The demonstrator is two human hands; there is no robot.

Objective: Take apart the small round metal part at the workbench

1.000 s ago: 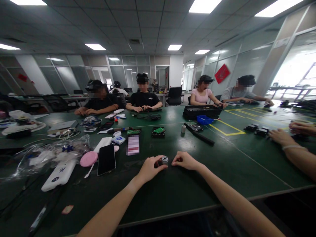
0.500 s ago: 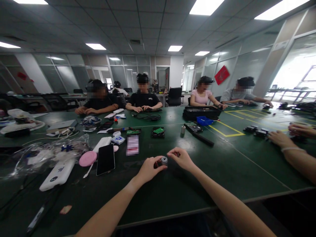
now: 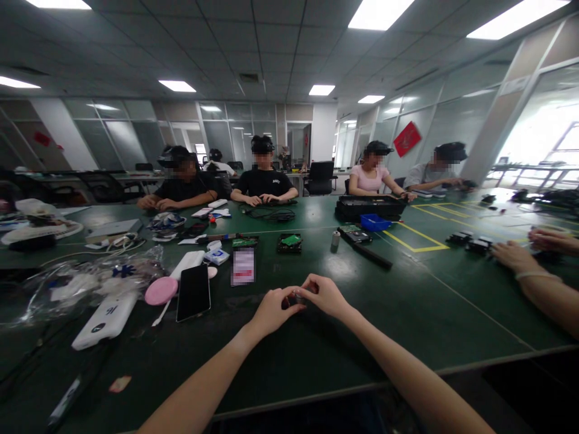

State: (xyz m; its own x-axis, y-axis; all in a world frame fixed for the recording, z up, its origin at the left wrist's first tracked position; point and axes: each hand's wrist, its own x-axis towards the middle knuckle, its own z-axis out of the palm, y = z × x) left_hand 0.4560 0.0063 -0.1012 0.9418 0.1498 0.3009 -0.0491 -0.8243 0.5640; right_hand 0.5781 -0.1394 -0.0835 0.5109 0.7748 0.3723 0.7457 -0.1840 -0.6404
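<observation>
While both hands are working close together above the green bench (image 3: 429,313), the left grip (image 3: 272,308) is hugging a small grey can (image 3: 299,298) with its thumb and fingers. The right grip (image 3: 329,296) is bending over from the other side, with its fingertips bunching at the can's top. Fingers are hiding most of the can, so I cannot tell whether the right grip is pinching anything. If the right fingertips are pushing harder than the left ones are holding, the can could be tipping or sliding out. Something tiny could also be getting dropped, because the fingers are covering the spot.

Left of the left grip, a white power bank (image 3: 105,319), a black phone (image 3: 193,293) and a pink disc (image 3: 161,290) are lying near each other. Beyond the right grip, a black bar (image 3: 372,255) is lying slanted, and another small can (image 3: 335,239) is standing upright. Farther past it, a blue tray (image 3: 374,223) is sitting before a black case (image 3: 368,208). Farthest from both grips, other people are sitting.
</observation>
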